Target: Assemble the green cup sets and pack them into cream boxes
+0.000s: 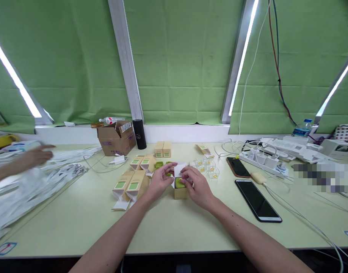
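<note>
A small kraft cardboard box (pixel 180 194) stands upright on the table in front of me, its top open and a white flap raised at the back. Inside its opening sits a rounded green item (pixel 179 183). With bent fingers, my left hand (pixel 160 180) grips the box's left side by the raised flap. My right hand (pixel 199 186) is closed at the right side of the opening, thumb and fingertips pressed on the green item. Several more green pieces (pixel 158 165) lie behind my left hand. Clear cups with yellow centres (pixel 213 173) are grouped beyond my right hand.
Open kraft boxes (pixel 138 184) stand at left; two closed ones (pixel 163 148) are behind. Phones (pixel 257 201), a power strip (pixel 265 167) and cables lie right. A brown carton (pixel 117 138) and black tumbler (pixel 139 134) stand back left. Another person's hand (pixel 34 157) is over white cables.
</note>
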### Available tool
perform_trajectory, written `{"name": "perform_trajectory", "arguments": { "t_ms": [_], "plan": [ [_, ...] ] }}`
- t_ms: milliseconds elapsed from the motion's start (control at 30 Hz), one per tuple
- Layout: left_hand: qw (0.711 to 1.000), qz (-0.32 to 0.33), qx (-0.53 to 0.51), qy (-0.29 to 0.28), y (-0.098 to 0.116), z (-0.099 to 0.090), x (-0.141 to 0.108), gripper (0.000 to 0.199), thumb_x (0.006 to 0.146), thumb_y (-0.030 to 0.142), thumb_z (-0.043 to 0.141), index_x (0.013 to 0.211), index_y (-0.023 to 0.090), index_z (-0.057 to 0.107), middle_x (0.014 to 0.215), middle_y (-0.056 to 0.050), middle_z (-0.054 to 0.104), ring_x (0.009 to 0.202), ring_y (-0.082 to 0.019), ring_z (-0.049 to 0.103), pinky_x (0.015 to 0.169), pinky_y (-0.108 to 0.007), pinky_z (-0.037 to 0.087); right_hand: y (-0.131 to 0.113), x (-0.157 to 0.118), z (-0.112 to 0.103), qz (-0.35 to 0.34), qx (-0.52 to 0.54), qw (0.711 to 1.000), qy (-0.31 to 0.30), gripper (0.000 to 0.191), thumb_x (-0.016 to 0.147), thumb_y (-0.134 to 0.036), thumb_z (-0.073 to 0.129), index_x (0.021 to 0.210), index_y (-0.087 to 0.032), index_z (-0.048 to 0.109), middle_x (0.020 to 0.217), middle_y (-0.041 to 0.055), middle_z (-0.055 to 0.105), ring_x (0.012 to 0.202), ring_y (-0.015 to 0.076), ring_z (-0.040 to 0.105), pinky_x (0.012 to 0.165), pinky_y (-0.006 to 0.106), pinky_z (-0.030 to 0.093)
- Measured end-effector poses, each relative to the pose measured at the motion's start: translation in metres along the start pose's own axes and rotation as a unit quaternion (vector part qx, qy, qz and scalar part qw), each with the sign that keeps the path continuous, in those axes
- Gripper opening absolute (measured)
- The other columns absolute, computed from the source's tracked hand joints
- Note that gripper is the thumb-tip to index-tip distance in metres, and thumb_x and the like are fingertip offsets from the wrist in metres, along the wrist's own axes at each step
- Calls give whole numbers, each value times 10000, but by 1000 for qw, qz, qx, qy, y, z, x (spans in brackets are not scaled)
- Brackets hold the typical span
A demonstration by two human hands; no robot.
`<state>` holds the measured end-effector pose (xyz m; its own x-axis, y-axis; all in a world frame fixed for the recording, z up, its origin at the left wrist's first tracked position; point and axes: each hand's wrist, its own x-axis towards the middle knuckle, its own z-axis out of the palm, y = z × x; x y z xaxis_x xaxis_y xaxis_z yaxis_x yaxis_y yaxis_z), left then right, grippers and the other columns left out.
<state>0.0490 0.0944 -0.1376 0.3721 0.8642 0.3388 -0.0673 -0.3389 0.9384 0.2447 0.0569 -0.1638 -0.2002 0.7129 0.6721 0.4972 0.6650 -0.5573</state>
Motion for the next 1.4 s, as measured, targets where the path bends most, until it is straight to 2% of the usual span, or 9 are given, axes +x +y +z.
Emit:
{"name": "perform_trajectory", "arguments": {
  "t_ms": [100, 300, 500, 867, 1033, 1167, 1267, 1400],
  "plan": [
    [1000, 5, -4, -7, -2, 0, 0, 577, 734, 161, 684, 1309, 131, 661, 1032, -107, 712, 1003, -230, 656, 830, -322, 516, -1, 0, 1, 21, 11, 1000, 9, 81, 967, -180, 587, 965, -246, 633, 1192, 88, 598, 986, 234, 625, 782, 371, 524],
    [1000, 1, -6, -9, -4, -1, 1, 563, 739, 172, 708, 1299, 137, 650, 1042, -103, 706, 1025, -236, 659, 865, -335, 526, 0, 2, 5, 67, 13, 997, 36, 87, 889, -171, 696, 848, -247, 689, 1108, 75, 557, 1092, 277, 558, 927, 448, 502],
    [1000, 1, 4, -9, -3, 1, 0, 553, 756, 192, 718, 1304, 149, 650, 1051, -101, 699, 1037, -241, 658, 875, -347, 530, 3, 7, 7, 145, 12, 989, 25, 122, 805, -145, 777, 756, -251, 741, 1028, 62, 541, 1056, 279, 537, 904, 450, 491],
    [1000, 6, 23, 0, 2, 1, -2, 550, 759, 204, 715, 1304, 154, 661, 1007, -84, 673, 972, -221, 624, 827, -330, 531, 5, 7, 7, 157, -3, 987, 24, 116, 773, -167, 800, 706, -252, 756, 967, 53, 543, 1022, 275, 542, 919, 452, 486],
    [1000, 3, 2, -12, -3, 0, -1, 547, 776, 233, 728, 1310, 151, 642, 1056, -104, 686, 987, -229, 639, 831, -331, 528, 3, 6, 4, 145, 40, 988, 36, 60, 851, -241, 699, 810, -242, 741, 986, 65, 565, 1014, 265, 560, 785, 375, 506],
    [1000, 2, -3, -10, -4, 0, 0, 535, 773, 232, 733, 1293, 151, 636, 1079, -111, 687, 1005, -231, 640, 819, -318, 521, 8, 8, -1, 166, 117, 975, 91, 149, 927, -356, 599, 872, -229, 655, 974, 62, 608, 914, 232, 589, 646, 310, 480],
    [1000, 1, -1, -11, -1, 0, -1, 520, 784, 229, 724, 1289, 154, 630, 1077, -111, 692, 993, -230, 647, 807, -315, 517, 17, 10, -2, 205, 168, 957, 120, 167, 902, -396, 602, 924, -231, 618, 921, 41, 610, 818, 203, 580, 590, 283, 466],
    [1000, -2, 1, -12, 2, 2, -2, 493, 808, 236, 709, 1287, 155, 620, 1069, -111, 695, 993, -231, 654, 791, -310, 516, 25, 11, 0, 252, 237, 930, 120, 228, 803, -374, 645, 969, -229, 587, 887, -3, 538, 616, 127, 496, 463, 237, 393]
  ]
}}
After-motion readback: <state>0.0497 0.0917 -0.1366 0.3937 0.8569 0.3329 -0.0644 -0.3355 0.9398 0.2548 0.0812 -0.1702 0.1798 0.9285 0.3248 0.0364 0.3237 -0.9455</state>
